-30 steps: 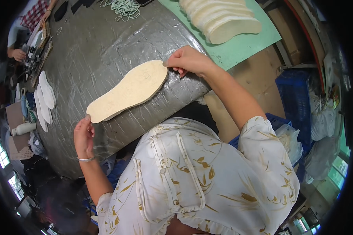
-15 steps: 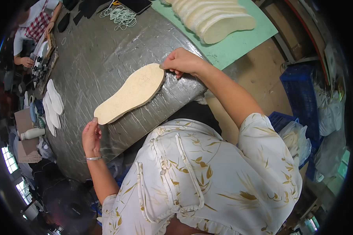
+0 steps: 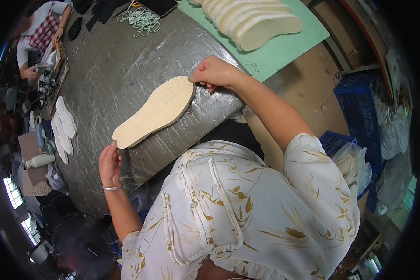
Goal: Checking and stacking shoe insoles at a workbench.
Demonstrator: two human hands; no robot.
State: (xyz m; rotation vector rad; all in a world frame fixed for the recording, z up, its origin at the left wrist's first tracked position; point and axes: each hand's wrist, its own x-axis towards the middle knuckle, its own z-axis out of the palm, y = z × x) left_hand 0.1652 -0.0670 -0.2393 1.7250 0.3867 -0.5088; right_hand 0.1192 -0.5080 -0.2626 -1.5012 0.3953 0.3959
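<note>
A cream, fleecy insole (image 3: 151,112) is stretched out flat between my two hands, just over the grey plastic-covered table (image 3: 121,74). My left hand (image 3: 110,163) pinches its narrow heel end between thumb and fingers. At the wide toe end, my right hand (image 3: 214,73) is closed on the edge with the thumb on top. The insole lies slantwise, heel to the lower left, toe to the upper right. It may be more than one layer thick; I cannot tell. Beyond my right hand, a row of cream insoles (image 3: 261,30) leans together on a green board (image 3: 291,53).
White insole shapes (image 3: 63,123) lie at the table's left edge, near a pale bottle (image 3: 39,160). A bundle of rubber bands (image 3: 145,19) and a phone (image 3: 159,5) are at the far side. A co-worker (image 3: 42,28) works at far left. Blue crates (image 3: 359,105) stand right.
My hands and the insole stay almost in place. The view has shifted very slightly, and the co-worker's hand at far left has moved a little.
</note>
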